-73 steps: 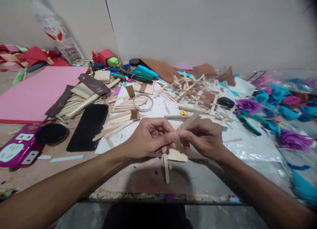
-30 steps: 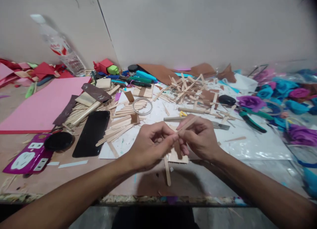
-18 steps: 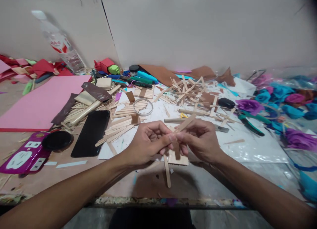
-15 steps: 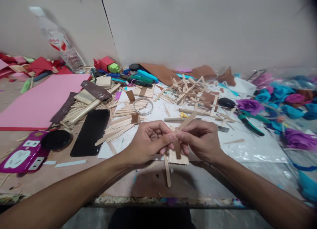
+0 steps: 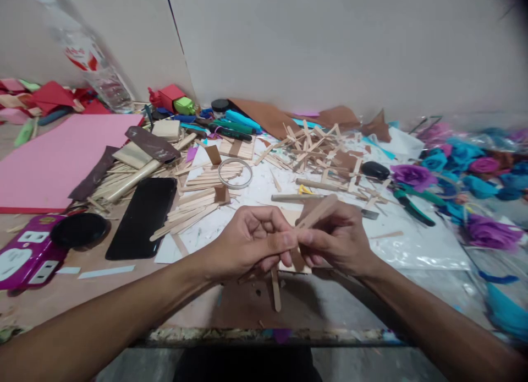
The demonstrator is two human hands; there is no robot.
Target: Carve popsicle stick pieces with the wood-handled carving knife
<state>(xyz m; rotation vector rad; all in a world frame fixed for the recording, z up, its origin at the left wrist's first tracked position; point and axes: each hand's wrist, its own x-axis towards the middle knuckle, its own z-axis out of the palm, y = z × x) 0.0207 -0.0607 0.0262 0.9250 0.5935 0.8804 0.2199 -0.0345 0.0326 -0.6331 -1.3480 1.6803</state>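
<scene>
My left hand and my right hand meet fingertip to fingertip above the table's front edge. Both pinch a flat wooden craft stick that slants up to the right out of the pinch. Under the hands lies a small panel of glued sticks, mostly hidden, and another stick points toward me. Loose sticks lie just left of my left hand. A tangled heap of stick crosses lies behind my right hand.
A black phone, a black lid and a purple power strip lie at the left. Pink card and a clear bottle are beyond. A tape ring, green pliers and paper flowers fill the middle and right.
Both hands have kept their pinch on the stick and barely shifted. The view has drifted slightly, so the table's things sit a little further left.
</scene>
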